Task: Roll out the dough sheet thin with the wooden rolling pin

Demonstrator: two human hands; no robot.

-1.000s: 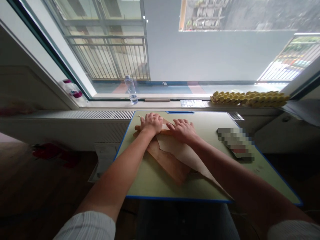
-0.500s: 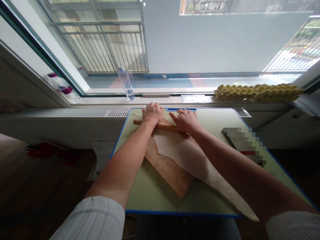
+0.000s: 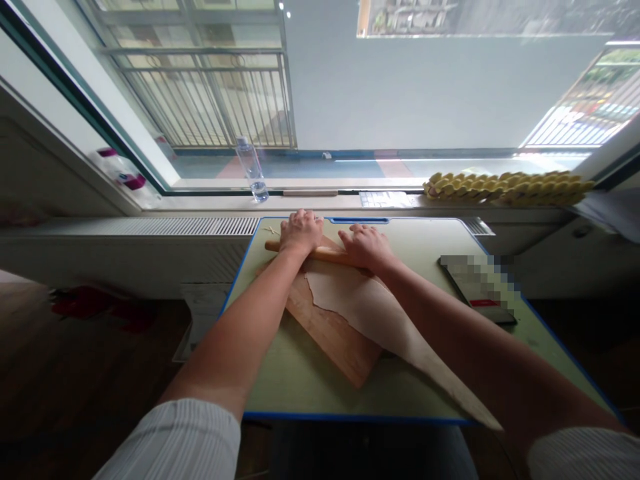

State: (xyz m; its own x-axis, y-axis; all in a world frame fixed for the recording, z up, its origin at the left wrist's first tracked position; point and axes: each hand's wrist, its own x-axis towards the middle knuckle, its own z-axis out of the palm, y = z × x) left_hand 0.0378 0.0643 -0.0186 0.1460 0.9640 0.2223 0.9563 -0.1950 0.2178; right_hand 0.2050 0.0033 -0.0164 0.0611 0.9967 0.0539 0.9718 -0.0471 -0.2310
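A wooden rolling pin (image 3: 330, 254) lies crosswise over a sheet of rolled dough (image 3: 350, 293) near the far end of a wooden board (image 3: 333, 340). My left hand (image 3: 301, 232) presses on the pin left of its middle, fingers bent over its far side. On the pin's right end rests my right hand (image 3: 367, 245), fingers curved forward and thumb side inward. The pale dough has a ragged left edge; its long tail runs off the board toward me, passing the near edge of the small table (image 3: 310, 393). My right forearm hides part of it.
A phone-like dark slab (image 3: 477, 293), partly pixelated, lies at the table's right. Dough scraps (image 3: 271, 229) sit at the far left corner. On the windowsill stand a clear bottle (image 3: 254, 173), a purple-capped bottle (image 3: 125, 175) and yellow egg trays (image 3: 507, 188).
The view has shifted slightly, so the table sits a little farther left. Both hands stay on the rolling pin, with the right hand slightly closer to the left one.
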